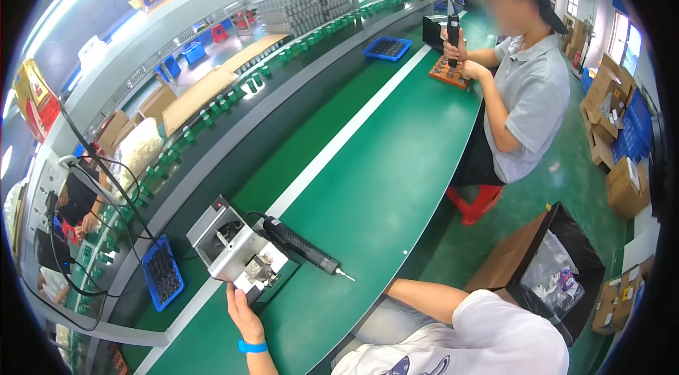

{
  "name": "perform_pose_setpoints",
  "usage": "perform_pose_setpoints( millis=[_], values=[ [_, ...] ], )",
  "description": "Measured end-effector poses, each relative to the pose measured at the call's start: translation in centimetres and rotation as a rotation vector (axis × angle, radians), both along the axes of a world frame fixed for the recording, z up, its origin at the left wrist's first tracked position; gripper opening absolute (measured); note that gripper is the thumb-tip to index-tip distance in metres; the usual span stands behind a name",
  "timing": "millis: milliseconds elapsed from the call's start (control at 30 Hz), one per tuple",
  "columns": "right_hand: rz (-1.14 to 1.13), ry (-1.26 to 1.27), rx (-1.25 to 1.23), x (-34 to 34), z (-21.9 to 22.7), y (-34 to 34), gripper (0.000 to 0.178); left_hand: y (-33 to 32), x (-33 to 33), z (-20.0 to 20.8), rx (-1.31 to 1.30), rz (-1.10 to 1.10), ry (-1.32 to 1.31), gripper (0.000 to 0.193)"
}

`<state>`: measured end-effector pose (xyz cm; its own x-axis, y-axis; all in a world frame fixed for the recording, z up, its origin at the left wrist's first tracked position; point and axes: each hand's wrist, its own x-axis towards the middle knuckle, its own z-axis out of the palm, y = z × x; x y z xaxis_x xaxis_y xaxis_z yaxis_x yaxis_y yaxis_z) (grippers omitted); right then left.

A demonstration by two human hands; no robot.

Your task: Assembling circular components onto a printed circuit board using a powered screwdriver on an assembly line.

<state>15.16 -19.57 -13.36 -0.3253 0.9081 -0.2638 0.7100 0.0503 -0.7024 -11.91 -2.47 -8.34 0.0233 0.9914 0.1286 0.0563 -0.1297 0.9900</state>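
Observation:
My left hand (245, 317), with a blue band round its wrist, is at the near end of a grey metal screw feeder (244, 251). Its fingers are stretched out and touch the feeder's near side; the fingertips are partly hidden there. A black electric screwdriver (300, 246) lies on the green table (361, 191) just right of the feeder, its thin bit pointing toward the table's edge. My right forearm (424, 299) reaches to that edge, and the hand itself is out of sight.
A blue tray (163, 274) of small dark parts stands left of the feeder, another blue tray (387, 48) farther up. A co-worker (530, 85) holds a screwdriver over an orange fixture (450, 72). A lined carton (544, 269) is on the floor at right.

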Motion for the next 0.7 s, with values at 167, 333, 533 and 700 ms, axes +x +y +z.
perform_pose_setpoints(
  millis=[167, 333, 533, 700],
  values=[
    [-0.043, -0.023, -0.053, 1.5, -1.1, -0.2, 0.053, 0.4, -0.3, -0.4, -0.006, -0.046, -0.036, 0.069],
    [-0.051, -0.021, 0.107, 1.4, -3.1, -2.3, 0.056, -0.1, -0.9, -0.1, -0.03, -0.001, -0.017, 0.069],
    [0.187, -0.331, 0.385, -0.6, 2.7, -7.5, 0.061, 0.1, 0.3, 0.5, 0.007, -0.027, -0.038, 0.063],
    [0.254, -0.316, 0.204, -1.3, 1.2, -5.8, 0.066, 0.0, 1.0, 0.9, -0.016, 0.01, -0.051, 0.062]
  ],
)
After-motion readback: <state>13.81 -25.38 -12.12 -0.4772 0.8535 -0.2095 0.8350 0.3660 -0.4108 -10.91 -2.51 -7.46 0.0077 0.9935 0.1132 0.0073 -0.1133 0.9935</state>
